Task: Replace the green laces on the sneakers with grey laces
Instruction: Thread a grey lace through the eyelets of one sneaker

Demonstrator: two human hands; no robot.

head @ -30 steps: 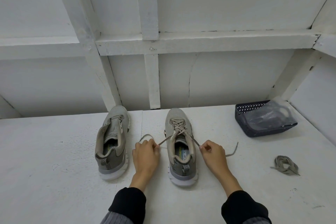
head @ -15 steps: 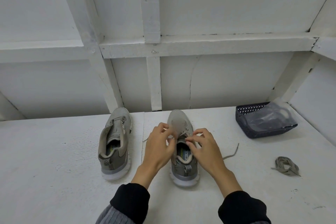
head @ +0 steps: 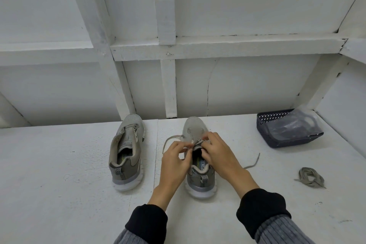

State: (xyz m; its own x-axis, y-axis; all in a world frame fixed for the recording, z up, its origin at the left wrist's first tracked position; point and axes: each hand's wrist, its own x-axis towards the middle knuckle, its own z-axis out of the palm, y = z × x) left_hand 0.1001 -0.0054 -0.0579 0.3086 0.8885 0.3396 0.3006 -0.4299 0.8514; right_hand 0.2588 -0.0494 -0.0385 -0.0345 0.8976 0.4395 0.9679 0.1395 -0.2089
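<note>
Two grey sneakers stand heel-toward-me on the white table. The left sneaker [head: 126, 152] has no lace in it. The right sneaker [head: 198, 176] carries a grey lace [head: 172, 138] threaded through its eyelets. My left hand [head: 174, 162] and my right hand [head: 219, 154] meet over the shoe's tongue, each pinching a strand of that lace. One strand loops out to the left of the shoe; the other end trails on the table at the right [head: 254, 162]. My hands hide the upper eyelets.
A loose bundled lace [head: 311, 176] lies on the table at the right. Behind it a dark basket [head: 277, 140] holds a clear plastic bag. A white framed wall closes the back and right side.
My hands came in from either side of the right sneaker, where they pulled the lace ends outward, and now meet above its tongue. A loop of lace has formed at the left.
</note>
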